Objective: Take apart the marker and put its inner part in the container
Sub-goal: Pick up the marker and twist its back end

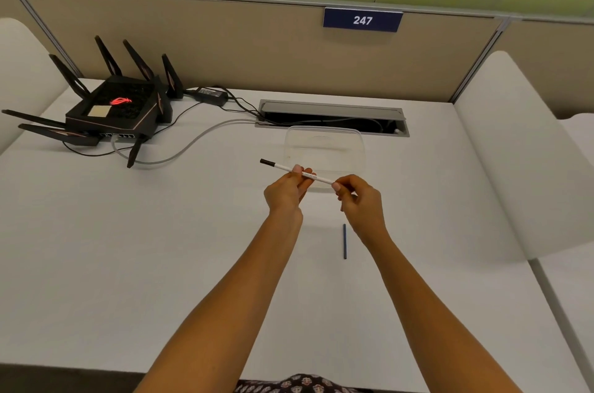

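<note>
Two hands are up over the desk (160,264), sharing one slim white marker (283,167) between them, held level and slanted, black tip pointing away to the left. The left hand (284,191) is closed around the middle of the barrel, fingers wrapped over the top, and that looks like the steadying grip. The right hand (360,199) pinches the near end between thumb and fingertips, just where an end plug would sit, so my read is that it means to twist or pull that end loose while the other hand braces. Right behind the marker, almost under it, sits the clear plastic container (324,151), open and apparently with nothing in it. Working this close to it makes sense: whatever slides out has a short trip to its place. Down on the desk nearer the person lies a thin blue stick (344,241), well apart from the container; it could be an inner ink tube, though I cannot tell for sure. Off to the far left a black router (115,106) with its cables stays out of the way.
</note>
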